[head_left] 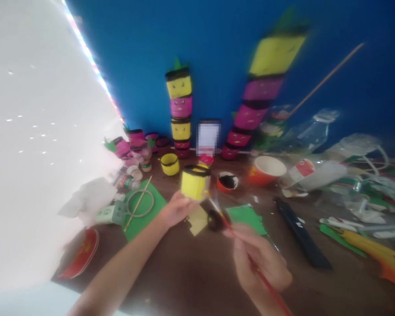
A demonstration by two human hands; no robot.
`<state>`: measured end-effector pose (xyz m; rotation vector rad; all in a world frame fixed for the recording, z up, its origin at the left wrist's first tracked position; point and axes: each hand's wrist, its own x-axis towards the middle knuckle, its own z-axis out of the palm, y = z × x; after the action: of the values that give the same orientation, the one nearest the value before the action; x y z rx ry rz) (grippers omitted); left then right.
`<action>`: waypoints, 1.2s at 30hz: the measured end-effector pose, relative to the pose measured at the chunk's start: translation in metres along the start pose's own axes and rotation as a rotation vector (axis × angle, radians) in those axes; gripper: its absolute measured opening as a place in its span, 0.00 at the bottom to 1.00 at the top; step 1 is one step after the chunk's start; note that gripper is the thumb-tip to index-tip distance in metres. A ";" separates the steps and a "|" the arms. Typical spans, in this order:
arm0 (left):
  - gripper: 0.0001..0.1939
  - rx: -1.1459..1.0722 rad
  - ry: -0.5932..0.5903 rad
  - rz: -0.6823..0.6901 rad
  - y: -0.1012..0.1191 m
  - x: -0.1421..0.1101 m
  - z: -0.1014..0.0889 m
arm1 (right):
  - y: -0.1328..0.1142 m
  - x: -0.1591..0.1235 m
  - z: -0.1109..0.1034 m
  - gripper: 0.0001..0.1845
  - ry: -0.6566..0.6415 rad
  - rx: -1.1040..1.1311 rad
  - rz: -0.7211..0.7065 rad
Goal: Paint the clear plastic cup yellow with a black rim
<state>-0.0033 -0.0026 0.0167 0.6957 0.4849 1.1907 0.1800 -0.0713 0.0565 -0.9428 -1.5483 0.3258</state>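
My left hand (177, 208) holds a yellow-painted cup (195, 184) with a black rim, gripping it from below and the side. A paintbrush (226, 221) with a red handle is pinched in my right hand (258, 259), its tip close to the cup's right side. Whether the bristles touch the cup I cannot tell. That right side shows a paler patch beside the yellow. Behind the held cup stands another yellow cup (170, 164) with a dark rim. A small red bowl of black paint (227, 181) sits to the right.
Yellow and magenta cup stacks (181, 107) stand against the blue wall (134, 57). Green paper (246, 219), a dark flat case (301, 235), a yellow cutter (365, 245) and a red-and-white paper tub (268, 170) lie around the brown table (184, 272). Clear plastic bottles crowd the right.
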 end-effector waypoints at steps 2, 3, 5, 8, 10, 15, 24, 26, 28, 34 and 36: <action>0.30 0.003 0.002 0.001 -0.001 0.000 -0.001 | -0.004 -0.001 0.001 0.12 0.002 -0.029 0.059; 0.30 0.008 0.000 -0.004 -0.001 0.000 -0.001 | -0.005 0.000 0.001 0.12 -0.009 -0.044 0.055; 0.30 0.018 -0.003 -0.016 -0.001 0.000 -0.001 | -0.005 0.001 0.000 0.11 -0.046 -0.067 0.019; 0.29 0.010 0.029 -0.019 0.000 0.000 -0.001 | -0.002 0.003 -0.002 0.09 -0.075 -0.057 -0.035; 0.28 -0.005 0.045 -0.012 0.000 0.000 -0.001 | 0.001 0.004 -0.002 0.09 -0.058 -0.020 -0.077; 0.28 0.001 0.024 -0.007 0.000 0.000 -0.001 | 0.000 0.003 -0.001 0.11 -0.064 -0.064 -0.022; 0.32 -0.024 0.043 0.001 0.003 0.000 0.002 | -0.005 0.002 -0.002 0.12 -0.014 -0.084 0.021; 0.33 -0.022 0.039 0.004 0.003 0.000 0.002 | -0.003 0.004 0.000 0.13 -0.025 -0.104 -0.007; 0.34 -0.018 0.032 0.000 0.003 0.000 0.002 | -0.001 0.006 0.001 0.14 -0.038 -0.122 -0.080; 0.32 -0.039 -0.004 -0.002 0.001 0.000 -0.001 | 0.001 0.008 0.003 0.17 -0.067 -0.133 -0.138; 0.31 -0.048 -0.003 -0.007 0.000 0.000 -0.002 | 0.001 0.008 0.002 0.17 -0.100 -0.099 -0.150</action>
<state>-0.0049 -0.0020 0.0152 0.6539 0.4544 1.1910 0.1786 -0.0644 0.0607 -0.8920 -1.7293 0.1929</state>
